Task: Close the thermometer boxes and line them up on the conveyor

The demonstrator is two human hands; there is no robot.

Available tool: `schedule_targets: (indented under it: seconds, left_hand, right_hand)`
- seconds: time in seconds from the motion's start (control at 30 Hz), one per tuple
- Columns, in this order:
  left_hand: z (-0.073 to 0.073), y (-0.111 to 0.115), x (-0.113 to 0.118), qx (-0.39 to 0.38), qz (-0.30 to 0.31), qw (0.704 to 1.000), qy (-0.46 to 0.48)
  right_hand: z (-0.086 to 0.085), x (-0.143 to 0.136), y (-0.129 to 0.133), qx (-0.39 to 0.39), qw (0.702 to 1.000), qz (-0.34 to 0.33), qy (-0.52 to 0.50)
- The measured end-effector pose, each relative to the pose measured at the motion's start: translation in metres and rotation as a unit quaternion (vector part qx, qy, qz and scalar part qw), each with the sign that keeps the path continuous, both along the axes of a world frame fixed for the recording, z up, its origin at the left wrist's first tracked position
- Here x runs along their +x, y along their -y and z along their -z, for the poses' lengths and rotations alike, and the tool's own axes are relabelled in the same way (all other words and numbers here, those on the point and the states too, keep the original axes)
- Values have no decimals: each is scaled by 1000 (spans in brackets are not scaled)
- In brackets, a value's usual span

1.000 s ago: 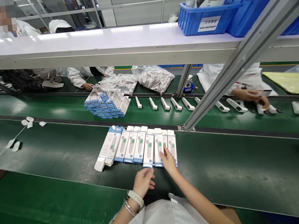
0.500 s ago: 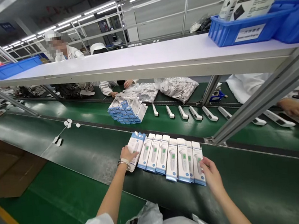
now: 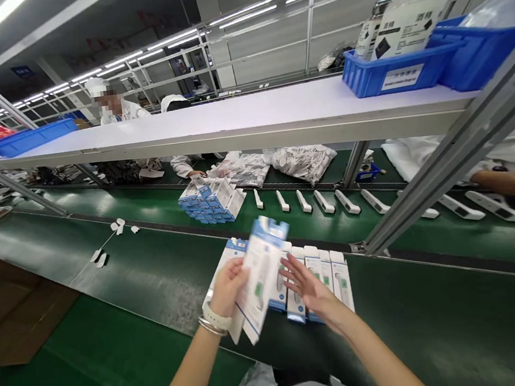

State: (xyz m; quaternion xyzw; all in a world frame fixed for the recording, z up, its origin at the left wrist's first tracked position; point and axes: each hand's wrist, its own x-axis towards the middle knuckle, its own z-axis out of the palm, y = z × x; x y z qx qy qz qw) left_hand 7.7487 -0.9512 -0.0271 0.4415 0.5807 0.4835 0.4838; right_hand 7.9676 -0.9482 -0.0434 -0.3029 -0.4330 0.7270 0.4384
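Your left hand [image 3: 228, 287] was closed on a box [image 3: 265, 273], holding it at a slant over the near surface [image 3: 416, 305] and partly hiding the row [image 3: 343, 286] of boxes behind. Your right hand [image 3: 310, 283] gripped nothing; its fingers were spread in front of the row, and I could not tell whether they touched it.

The surface under you was dark green with a dull sheen, greyed by scuffs to the left of your boxes. A pale seam [image 3: 89, 271] crossed it further left, with small white pieces [image 3: 119, 225] scattered near it. Past a dark rail ran a brighter green far surface [image 3: 158, 208], where a stack [image 3: 211, 202] of boxes stood beside a line of white devices [image 3: 324, 202]. Bags [image 3: 305, 162] lay beyond these.

Above stretched a white shelf [image 3: 211, 120], with a blue bin [image 3: 397, 72] of bottles at the right and a blue tray [image 3: 35, 137] at the left. A slanting metal post [image 3: 429, 175] rose toward it. Below you, at the left, a brown carton [image 3: 13, 304] adjoined the green floor [image 3: 84, 352]. Strip lights [image 3: 243, 16] glowed in the grey room, where a co-worker [image 3: 122, 108] wore white.
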Motion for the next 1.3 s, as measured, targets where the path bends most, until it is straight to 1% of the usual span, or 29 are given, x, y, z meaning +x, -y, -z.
schedule_targets:
  seconds: [0.03, 0.07, 0.1, 0.17, 0.23, 0.3, 0.4, 0.53, 0.6, 0.67, 0.73, 0.8, 0.87, 0.93, 1.0, 1.07, 1.13, 1.17, 1.23, 1.3]
  left_hand:
    - [-4, 7, 19, -10, 53, 997, 54]
    - [-7, 13, 36, -6, 91, 992, 88]
    - [-8, 18, 50, -1, 125, 986, 106]
    - [-6, 25, 69, 20, 184, 976, 119]
    - [-2, 29, 77, 37, 234, 966, 105]
    - [-1, 31, 81, 38, 256, 964, 66]
    - [-1, 31, 88, 13, 237, 971, 16]
    - [1, 29, 98, -45, 194, 980, -8]
    - [6, 30, 101, -55, 187, 981, -26]
    - [11, 32, 105, -22, 171, 983, -61]
    - [18, 36, 111, 47, 143, 981, -120]
    - [26, 40, 118, 125, 118, 966, -195]
    - [35, 45, 127, 184, 108, 942, -260]
    - [43, 51, 135, 211, 106, 923, -302]
    - [49, 55, 139, 223, 120, 915, -315]
    - [50, 58, 138, 223, 155, 918, -290]
    - [46, 59, 134, 203, 193, 934, -222]
    - [42, 59, 132, 183, 205, 946, -170]
    - [31, 56, 128, 140, 204, 968, -43]
    - [17, 50, 128, 107, 199, 971, 77]
  right_hand:
    - [-8, -5, -1, 6, 998, -45, -33]
    - [-12, -8, -2, 9, 996, -71, -47]
    - [-15, -8, -3, 11, 996, -77, -43]
    - [-13, -4, -3, 21, 999, -47, -12]
    - [-6, 4, -1, 22, 999, -19, 18]
    - [1, 11, 2, 16, 1000, -6, 26]
    - [7, 18, 7, 4, 999, 20, 34]
    - [6, 22, 12, -69, 990, 115, 46]
    - [5, 24, 14, -81, 986, 140, 32]
    - [2, 26, 14, -72, 985, 152, 32]
    - [-1, 28, 16, -40, 982, 184, 30]
    - [-5, 29, 18, -6, 973, 229, 15]
    - [-8, 27, 22, 2, 965, 264, -2]
    - [-9, 24, 27, -12, 957, 290, -14]
    - [-10, 23, 32, -23, 946, 321, -20]
    - [-10, 26, 35, -16, 939, 344, -10]
    - [-11, 31, 37, 11, 937, 348, 19]
    - [-12, 34, 37, 29, 939, 341, 37]
    - [-14, 40, 38, 70, 944, 314, 74]
    - [-16, 44, 40, 109, 945, 291, 106]
